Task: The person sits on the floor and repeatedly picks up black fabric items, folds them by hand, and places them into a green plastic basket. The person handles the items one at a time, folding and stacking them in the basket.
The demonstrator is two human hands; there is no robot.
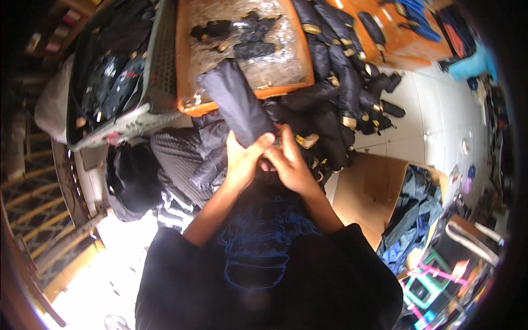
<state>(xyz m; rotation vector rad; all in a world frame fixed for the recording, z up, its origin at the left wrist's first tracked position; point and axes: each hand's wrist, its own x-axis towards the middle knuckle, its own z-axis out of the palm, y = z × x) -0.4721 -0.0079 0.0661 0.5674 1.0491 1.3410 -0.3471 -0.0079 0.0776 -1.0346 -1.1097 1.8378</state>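
Note:
In front of my chest I hold a long, stuffed black cloth pouch [235, 99], slim like a folded umbrella in its sleeve. It slants up and to the left, its far end over the rim of the orange tray. My left hand [245, 155] is closed round its near end, thumb on top. Close beside it, my right hand [290, 159] has its fingers bent in at that same end. The fingertips and whatever they pinch are partly hidden. A pile of similar black pouches [319, 121] with tan ends lies just beyond and to the right.
The orange-rimmed tray [190, 107] holds clear plastic and a few black pieces. At left stands a grey crate [159, 116] of black bundles. An open cardboard box [366, 190] with dark blue cloth sits at right, near a green stool [426, 289]. White tiles [410, 129] show beyond.

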